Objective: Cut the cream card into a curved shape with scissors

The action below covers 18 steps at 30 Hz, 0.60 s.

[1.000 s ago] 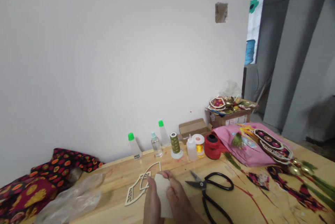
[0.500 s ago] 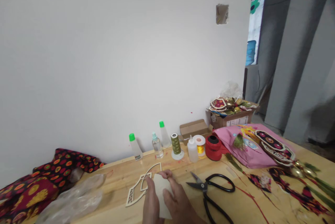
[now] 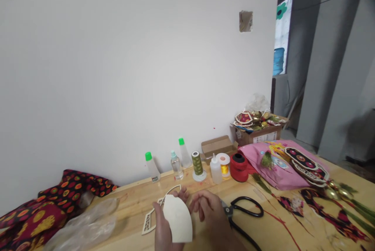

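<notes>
A cream fan-shaped sheet [image 3: 178, 219] rests in my left hand [image 3: 163, 225], with the thumb along its left edge and fingertips showing behind its top. Just right of the sheet is my right hand [image 3: 208, 210], its fingers loosely bent and a little apart; I see nothing in them. Behind my left hand, a pale cut-out fan frame [image 3: 147, 223] lies on the wooden table, partly covered by the hand and sheet. Black-handled scissors [image 3: 231, 208] lie beside my right hand, which hides part of their blades.
Along the wall stand green-capped bottles [image 3: 152, 169], an olive thread spool [image 3: 197, 165], a white squeeze bottle [image 3: 216, 171] and a red spool [image 3: 239, 169]. Patterned cloth [image 3: 67, 194] and clear plastic [image 3: 84, 223] lie left. A pink bag [image 3: 272, 165] and a filled carton [image 3: 260, 133] stand right.
My right hand has come off the sheet and moved right, over the scissors' blades. The sheet has turned in my left hand, so its broad curved side shows.
</notes>
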Motion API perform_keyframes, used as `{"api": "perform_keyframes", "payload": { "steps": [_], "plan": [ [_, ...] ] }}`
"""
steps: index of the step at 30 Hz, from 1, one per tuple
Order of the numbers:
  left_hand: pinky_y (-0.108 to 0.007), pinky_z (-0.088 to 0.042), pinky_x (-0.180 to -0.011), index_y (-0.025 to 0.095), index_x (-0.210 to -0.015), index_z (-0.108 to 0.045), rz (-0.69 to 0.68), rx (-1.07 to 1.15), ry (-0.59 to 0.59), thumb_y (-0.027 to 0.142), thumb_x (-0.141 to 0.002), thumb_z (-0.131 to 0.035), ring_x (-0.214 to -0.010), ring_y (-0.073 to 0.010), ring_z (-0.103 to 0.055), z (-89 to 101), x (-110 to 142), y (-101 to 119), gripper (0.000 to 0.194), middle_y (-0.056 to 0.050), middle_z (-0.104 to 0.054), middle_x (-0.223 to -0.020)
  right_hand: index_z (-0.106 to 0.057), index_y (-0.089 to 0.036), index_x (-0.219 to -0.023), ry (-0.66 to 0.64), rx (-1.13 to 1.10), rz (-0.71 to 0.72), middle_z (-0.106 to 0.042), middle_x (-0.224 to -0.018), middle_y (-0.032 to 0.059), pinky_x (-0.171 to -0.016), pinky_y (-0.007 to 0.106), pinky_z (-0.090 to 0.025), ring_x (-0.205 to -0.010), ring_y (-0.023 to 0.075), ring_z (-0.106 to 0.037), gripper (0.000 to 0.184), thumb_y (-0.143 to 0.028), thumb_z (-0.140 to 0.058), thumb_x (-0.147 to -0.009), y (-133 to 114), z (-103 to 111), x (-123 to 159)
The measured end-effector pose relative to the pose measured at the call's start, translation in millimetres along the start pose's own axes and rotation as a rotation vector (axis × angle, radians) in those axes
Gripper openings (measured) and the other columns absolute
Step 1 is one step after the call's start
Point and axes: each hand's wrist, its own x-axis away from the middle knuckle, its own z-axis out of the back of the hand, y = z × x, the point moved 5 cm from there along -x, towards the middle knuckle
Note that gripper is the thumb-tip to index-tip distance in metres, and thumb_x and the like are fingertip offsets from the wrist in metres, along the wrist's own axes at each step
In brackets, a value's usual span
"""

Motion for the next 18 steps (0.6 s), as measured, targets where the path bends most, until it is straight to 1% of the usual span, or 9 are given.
{"api": "perform_keyframes", "payload": {
  "steps": [3, 6, 8, 10, 11, 14, 15, 16, 18],
  "plan": [
    [-0.043, -0.036, -0.09, 0.02, -0.085, -0.065, 0.006, 0.014, 0.017, 0.05, -0.077, -0.039, -0.096, -0.0244, -0.058, -3.3, 2, 2, 0.041, -0.011, -0.066, -0.097, -0.057, -0.014, -0.071, -0.044, 0.082, 0.034, -0.053, -0.057, -0.002, -0.044, 0.018, -0.032, -0.047, 0.0083, -0.042, 0.016, -0.023, -0.044, -0.072, -4, -6, 2],
    [-0.041, -0.036, -0.091, 0.019, -0.082, -0.065, 0.045, 0.034, 0.054, 0.053, -0.076, -0.036, -0.097, -0.0236, -0.057, -10.4, 6, -1, 0.045, -0.011, -0.067, -0.094, -0.059, -0.015, -0.071, -0.051, 0.301, 0.095, -0.054, -0.06, -0.0023, -0.049, 0.019, -0.033, -0.053, 0.0099, -0.045, 0.012, -0.026, -0.058, -0.065, -7, -10, 7],
    [-0.037, -0.035, -0.092, 0.018, -0.078, -0.065, 0.065, 0.004, 0.032, 0.057, -0.074, -0.036, -0.1, -0.0227, -0.055, -14.5, 7, -5, 0.049, -0.01, -0.066, -0.096, -0.061, -0.017, -0.069, -0.046, 0.469, 0.132, -0.057, -0.06, -0.0018, -0.051, 0.02, -0.033, -0.054, 0.011, -0.046, 0.012, -0.027, -0.062, -0.063, -7, -11, 10],
    [-0.032, -0.034, -0.093, 0.018, -0.077, -0.064, 0.067, -0.058, -0.024, 0.056, -0.073, -0.039, -0.104, -0.0212, -0.052, -16.8, 8, -9, 0.047, -0.01, -0.065, -0.1, -0.063, -0.018, -0.071, -0.066, 0.613, 0.175, -0.06, -0.06, 0.0001, -0.054, 0.022, -0.034, -0.055, 0.0126, -0.05, 0.011, -0.027, -0.058, -0.068, -8, -13, 13],
    [-0.031, -0.033, -0.093, 0.018, -0.076, -0.064, 0.059, -0.088, -0.046, 0.056, -0.072, -0.04, -0.106, -0.0207, -0.051, -16.9, 7, -11, 0.045, -0.009, -0.064, -0.101, -0.064, -0.018, -0.076, -0.091, 0.666, 0.202, -0.063, -0.064, 0.0017, -0.055, 0.023, -0.035, -0.057, 0.0139, -0.052, 0.014, -0.026, -0.054, -0.071, -9, -15, 14],
    [-0.029, -0.029, -0.096, 0.019, -0.076, -0.063, 0.024, -0.169, -0.063, 0.057, -0.071, -0.042, -0.11, -0.0203, -0.047, -14.8, 7, -14, 0.044, -0.008, -0.065, -0.099, -0.06, -0.015, -0.099, -0.157, 0.772, 0.261, -0.067, -0.083, 0.0093, -0.062, 0.026, -0.039, -0.071, 0.0207, -0.06, 0.028, -0.019, -0.043, -0.076, -11, -21, 18],
    [-0.03, -0.028, -0.096, 0.019, -0.075, -0.062, 0.014, -0.189, -0.06, 0.058, -0.07, -0.042, -0.111, -0.0207, -0.046, -14.2, 7, -14, 0.044, -0.007, -0.065, -0.098, -0.058, -0.013, -0.102, -0.172, 0.797, 0.266, -0.066, -0.088, 0.0116, -0.064, 0.028, -0.04, -0.075, 0.023, -0.06, 0.031, -0.017, -0.041, -0.076, -11, -23, 19],
    [-0.031, -0.027, -0.097, 0.019, -0.075, -0.062, 0.008, -0.209, -0.061, 0.057, -0.07, -0.043, -0.111, -0.0213, -0.045, -14.1, 7, -14, 0.043, -0.007, -0.065, -0.096, -0.058, -0.012, -0.103, -0.18, 0.822, 0.267, -0.066, -0.09, 0.0135, -0.065, 0.03, -0.041, -0.078, 0.0251, -0.061, 0.033, -0.016, -0.04, -0.076, -11, -24, 20],
    [-0.032, -0.024, -0.099, 0.019, -0.073, -0.061, -0.007, -0.241, -0.071, 0.057, -0.071, -0.043, -0.112, -0.0221, -0.045, -14.9, 8, -14, 0.042, -0.006, -0.065, -0.094, -0.06, -0.01, -0.098, -0.18, 0.867, 0.258, -0.066, -0.088, 0.0156, -0.064, 0.032, -0.043, -0.076, 0.027, -0.061, 0.032, -0.014, -0.037, -0.076, -9, -27, 20]
  ]
}}
